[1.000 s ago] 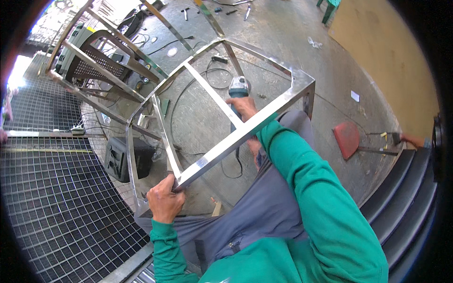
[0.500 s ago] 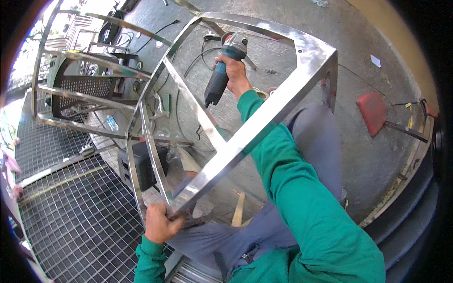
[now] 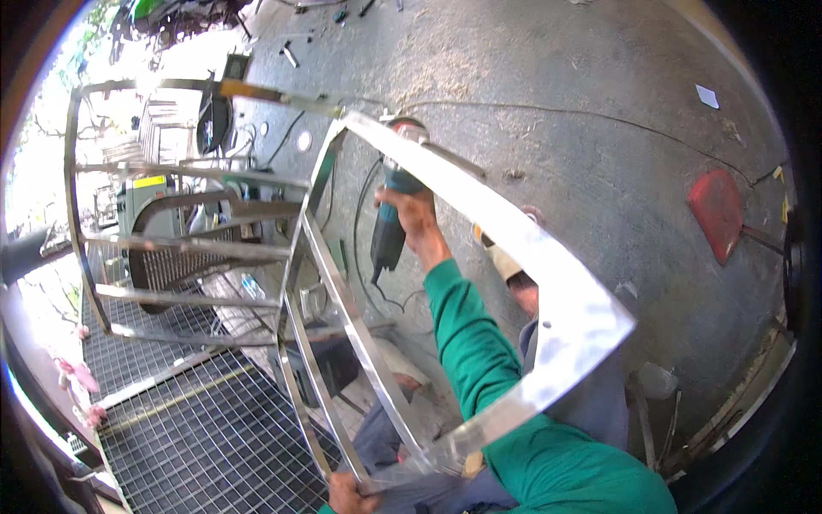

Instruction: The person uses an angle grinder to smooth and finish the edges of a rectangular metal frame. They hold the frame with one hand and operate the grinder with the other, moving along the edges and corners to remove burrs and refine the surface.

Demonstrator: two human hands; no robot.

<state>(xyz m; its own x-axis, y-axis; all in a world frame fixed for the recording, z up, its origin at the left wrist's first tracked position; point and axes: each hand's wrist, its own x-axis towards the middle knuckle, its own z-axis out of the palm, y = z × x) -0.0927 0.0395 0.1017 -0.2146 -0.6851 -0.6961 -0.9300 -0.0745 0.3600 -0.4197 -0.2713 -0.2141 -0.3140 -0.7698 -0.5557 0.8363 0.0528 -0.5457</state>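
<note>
A shiny metal chair frame (image 3: 561,330) lies tilted across my lap, its slatted back reaching out to the left. At the lower edge, my left hand (image 3: 349,495) grips the near corner of the frame; only part of that hand shows. My right hand (image 3: 415,221) reaches beneath the seat part and is wrapped round the body of a teal and black angle grinder (image 3: 388,244). The grinder's head, with a red disc area, is at the frame's far side rail. Whether the disc touches the metal I cannot tell.
A red shovel-like blade (image 3: 716,214) lies on the concrete floor at right. Cords cross the floor beyond the frame. On the left are a mesh-backed chair (image 3: 184,265), a green-grey machine (image 3: 144,206) and a metal grating (image 3: 197,441). A dark box (image 3: 321,368) stands behind the slats.
The chair frame has swung and tilted, its near right corner now lower in view. My left hand has gone lower with it. The grinder, still in my right hand, has come closer to the far rail.
</note>
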